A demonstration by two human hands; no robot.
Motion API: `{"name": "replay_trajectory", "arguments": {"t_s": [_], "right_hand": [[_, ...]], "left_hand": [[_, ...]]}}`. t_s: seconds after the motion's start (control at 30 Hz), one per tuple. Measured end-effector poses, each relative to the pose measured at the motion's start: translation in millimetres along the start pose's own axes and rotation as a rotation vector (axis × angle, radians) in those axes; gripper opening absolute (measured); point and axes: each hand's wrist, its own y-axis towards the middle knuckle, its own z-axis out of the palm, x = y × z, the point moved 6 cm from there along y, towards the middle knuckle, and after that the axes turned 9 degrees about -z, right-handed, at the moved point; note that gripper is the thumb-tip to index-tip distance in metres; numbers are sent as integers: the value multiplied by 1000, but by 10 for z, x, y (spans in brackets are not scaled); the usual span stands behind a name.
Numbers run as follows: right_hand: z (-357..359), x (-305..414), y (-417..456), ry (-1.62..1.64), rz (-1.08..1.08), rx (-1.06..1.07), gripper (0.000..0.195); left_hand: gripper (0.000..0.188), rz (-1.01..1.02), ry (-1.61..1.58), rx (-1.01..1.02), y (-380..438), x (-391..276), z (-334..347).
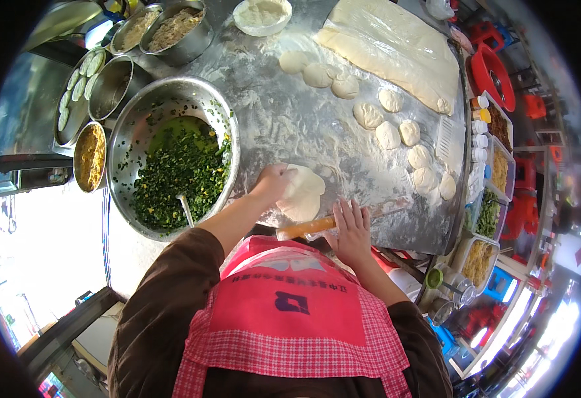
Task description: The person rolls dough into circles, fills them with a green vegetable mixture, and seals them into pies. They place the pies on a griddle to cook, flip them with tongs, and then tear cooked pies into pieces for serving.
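Note:
My left hand (274, 183) grips the left edge of a flattened dough piece (301, 193) on the floured metal worktop (280, 119). To its right, my right hand (351, 226) lies over a wooden rolling pin (306, 228) near the front edge, its fingers stretched out; the grip underneath is hidden. The pin's near end sits just below the dough. Several dough balls (388, 135) rest to the upper right, and more dough lumps (317, 74) lie farther back. Left of my left hand stands a large steel bowl (234, 149) of chopped greens (181, 174), with a spoon handle (186, 210) sticking out.
A large dough slab (394, 45) under clear film lies at the back right. A white bowl of flour (262, 17) stands at the back. Steel pots (177, 32) and an oval dish of yellow filling (90, 156) stand left. A white scraper (444, 137) and topping tubs (479, 263) line the right.

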Motion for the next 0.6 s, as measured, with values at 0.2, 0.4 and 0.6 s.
{"name": "replay_trajectory", "arguments": {"t_s": [0.2, 0.4, 0.6], "right_hand": [[-18, -278, 405, 178, 8, -79, 59], [-194, -100, 792, 2208, 303, -189, 78], [-487, 568, 742, 2520, 487, 4, 92]], "left_hand": [[20, -93, -412, 296, -741, -788, 284], [22, 76, -648, 307, -1446, -1186, 56], [35, 333, -175, -155, -1478, -472, -499]]}}
